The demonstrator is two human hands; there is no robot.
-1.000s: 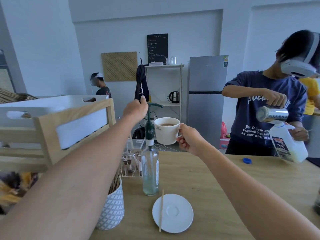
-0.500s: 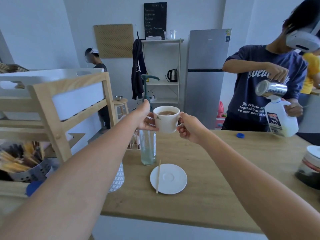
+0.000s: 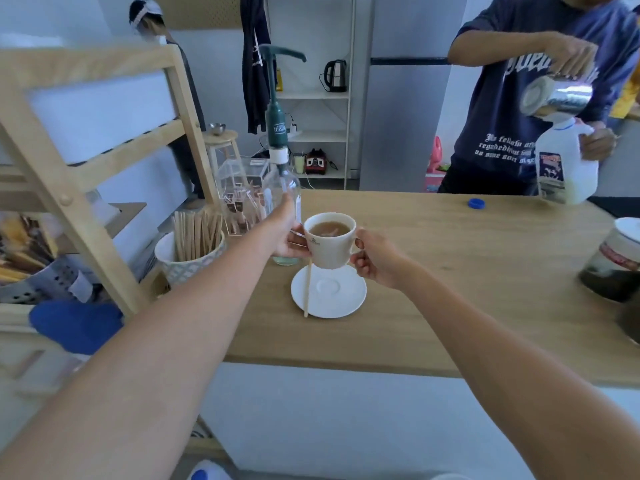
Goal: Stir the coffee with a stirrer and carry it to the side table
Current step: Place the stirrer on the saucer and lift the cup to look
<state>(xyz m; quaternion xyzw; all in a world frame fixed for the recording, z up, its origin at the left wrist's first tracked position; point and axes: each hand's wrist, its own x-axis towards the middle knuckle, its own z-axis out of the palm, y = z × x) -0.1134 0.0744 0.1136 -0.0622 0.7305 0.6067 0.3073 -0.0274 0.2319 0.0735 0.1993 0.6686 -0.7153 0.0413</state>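
Note:
A white cup of milky coffee [image 3: 330, 242] hangs just above a white saucer [image 3: 329, 292] on the wooden counter [image 3: 450, 278]. My right hand [image 3: 375, 259] pinches its handle. My left hand [image 3: 285, 233] cradles the cup's left side. A wooden stirrer [image 3: 307, 289] lies across the saucer's left rim.
A syrup pump bottle [image 3: 280, 168] stands behind my left hand. A patterned cup of stirrers [image 3: 188, 252] and a clear sachet box [image 3: 242, 195] sit left. A wooden shelf frame [image 3: 93, 216] rises at far left. A person [image 3: 540, 98] pours into a milk jug [image 3: 562, 164] across the counter. A glass jar [image 3: 614, 265] stands right.
My left hand came off the pump bottle's top and closed on the cup's side. The cup has come down from high over the counter to just above the saucer.

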